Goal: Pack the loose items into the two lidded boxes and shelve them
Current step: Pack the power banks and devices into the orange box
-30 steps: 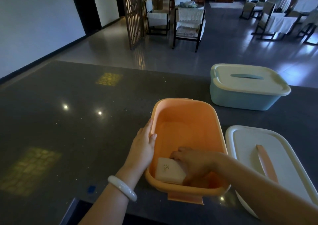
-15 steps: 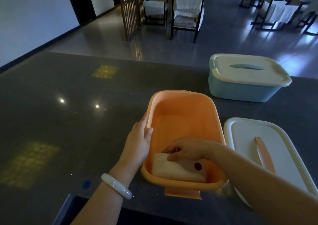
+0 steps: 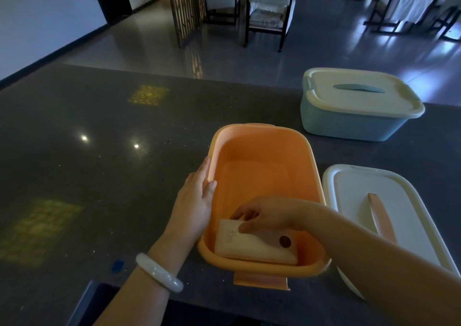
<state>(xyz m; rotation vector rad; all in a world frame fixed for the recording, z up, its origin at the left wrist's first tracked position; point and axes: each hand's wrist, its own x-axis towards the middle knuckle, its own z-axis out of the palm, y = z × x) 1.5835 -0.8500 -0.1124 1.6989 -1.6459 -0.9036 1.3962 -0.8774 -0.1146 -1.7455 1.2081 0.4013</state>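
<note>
The right hand reaches down into the orange box and holds the cream packet. Its thumb lies on the top face of the packet and the other fingers are curled at the far edge. The cream packet is inside the orange box, at the near end, close to the near wall. It carries a print "35g" and a dark red round mark.

The left hand grips the left rim of the orange box, thumb inside and fingers outside along the wall. A white bracelet is on its wrist.

Just right of the orange box a white lid with an orange handle lies flat on the dark counter. Beyond the orange box, to the right and apart from it, stands the blue box, closed with its own pale lid.
</note>
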